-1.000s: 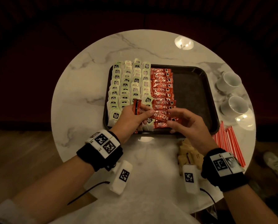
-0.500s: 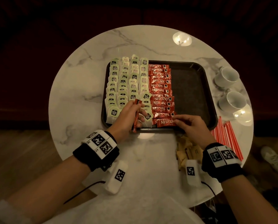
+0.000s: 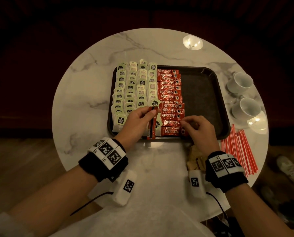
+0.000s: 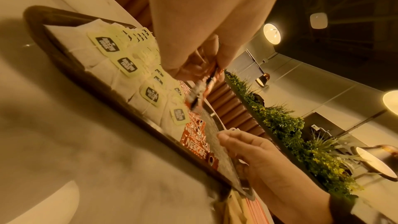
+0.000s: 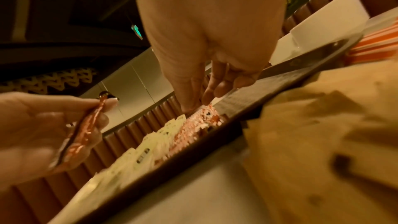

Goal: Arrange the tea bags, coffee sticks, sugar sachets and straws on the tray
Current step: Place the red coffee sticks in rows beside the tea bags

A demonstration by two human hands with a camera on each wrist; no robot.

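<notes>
Pinched between thumb and fingers, a small bundle of red coffee sticks (image 3: 152,124) hangs in the grip of the left hand (image 3: 137,121) over the near edge of the dark tray (image 3: 209,100), its lower end reaching to the tray's front rim. The left wrist view shows the same bundle (image 4: 201,91) poking out from under the curled fingers. The right hand (image 3: 198,132) sits at the near end of the coffee column, its thumb and fingertips (image 5: 193,103) bent down and closed on the end of the nearest laid coffee stick (image 3: 171,131).

On the tray, tea bags (image 3: 134,88) with pale green tags fill the left part in four overlapping columns. Next to them runs one overlapping column of laid coffee sticks (image 3: 169,93). The tray's right part shows bare dark surface.

On the round marble table (image 3: 91,82), red straws (image 3: 238,151) lie in a loose sheaf just right of the tray, and brown sugar sachets (image 3: 195,159) are heaped near the right wrist, in front of the tray. Two white cups (image 3: 242,94) stand beyond the straws at the table's right edge.
</notes>
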